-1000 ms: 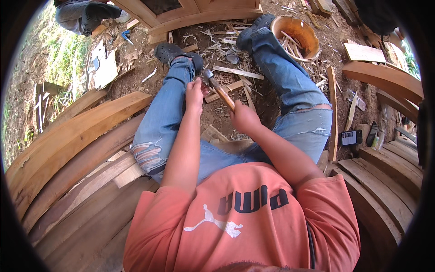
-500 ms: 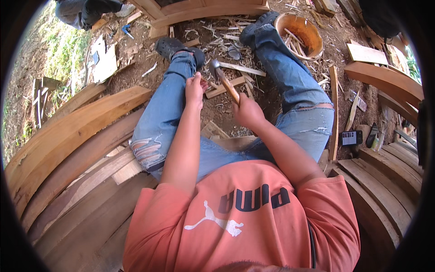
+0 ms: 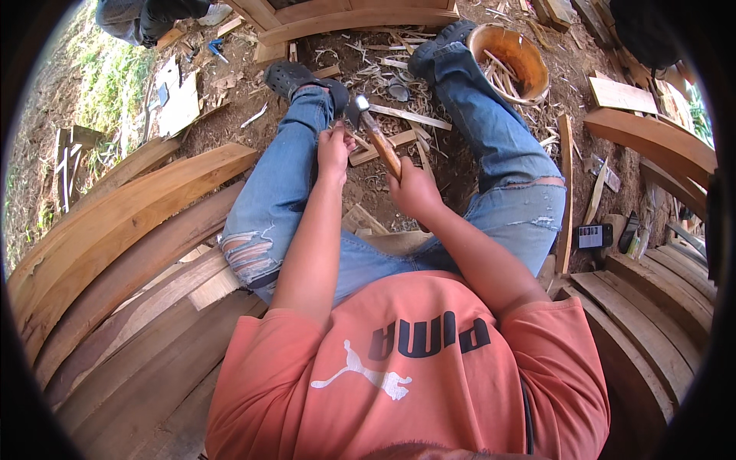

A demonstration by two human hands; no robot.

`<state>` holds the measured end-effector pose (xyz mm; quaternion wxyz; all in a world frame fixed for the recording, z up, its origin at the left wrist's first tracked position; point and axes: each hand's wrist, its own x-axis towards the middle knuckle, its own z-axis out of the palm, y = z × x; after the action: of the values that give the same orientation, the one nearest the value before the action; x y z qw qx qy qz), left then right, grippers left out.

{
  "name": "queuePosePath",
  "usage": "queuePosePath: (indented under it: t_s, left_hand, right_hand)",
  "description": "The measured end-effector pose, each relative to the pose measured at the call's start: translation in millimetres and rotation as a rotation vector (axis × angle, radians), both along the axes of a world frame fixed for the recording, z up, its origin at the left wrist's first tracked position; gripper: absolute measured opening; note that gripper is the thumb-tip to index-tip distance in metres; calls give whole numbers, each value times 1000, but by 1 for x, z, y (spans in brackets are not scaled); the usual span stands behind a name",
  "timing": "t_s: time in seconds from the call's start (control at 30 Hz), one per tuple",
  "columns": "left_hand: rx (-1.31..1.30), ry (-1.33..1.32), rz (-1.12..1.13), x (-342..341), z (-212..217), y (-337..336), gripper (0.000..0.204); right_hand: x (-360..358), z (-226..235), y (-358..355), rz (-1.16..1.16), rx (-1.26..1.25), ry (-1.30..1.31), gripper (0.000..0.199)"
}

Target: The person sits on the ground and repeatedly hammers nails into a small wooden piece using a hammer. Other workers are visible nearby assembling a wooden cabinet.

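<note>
My right hand (image 3: 416,190) is closed round the wooden handle of a hammer (image 3: 381,147). The hammer's metal head points up and left, close above my left fingertips. My left hand (image 3: 334,156) is closed in a pinch beside my left shin; what it holds, if anything, is too small to make out. Just beyond and to the right of that hand, wooden strips (image 3: 385,148) lie on the ground between my legs. A small wood block (image 3: 364,220) rests nearer to me.
Long curved timbers (image 3: 138,199) are stacked at my left, more boards (image 3: 652,307) at my right. A round bucket (image 3: 537,69) holding wood strips stands by my right foot. A wooden frame (image 3: 356,21) is ahead. A phone (image 3: 594,235) lies right. Another person's leg (image 3: 149,19) shows far left.
The hammer's head has swung slightly left, nearer my left fingertips. My right hand has moved a little left with it; my left hand stays nearly in place.
</note>
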<state>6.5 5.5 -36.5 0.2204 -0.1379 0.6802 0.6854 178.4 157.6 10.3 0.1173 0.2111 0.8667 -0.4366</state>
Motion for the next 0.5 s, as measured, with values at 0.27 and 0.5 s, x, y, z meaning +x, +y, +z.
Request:
queuePosePath:
  t_s: [0.27,0.5]
  left_hand:
    - [21,5,74,0,3,-6,34]
    - [-53,-23,79,-2,6,-2,34]
  right_hand:
    - [-2,13,-4,14,-14,2,31]
    - [-1,2,2,28,14,-45,30]
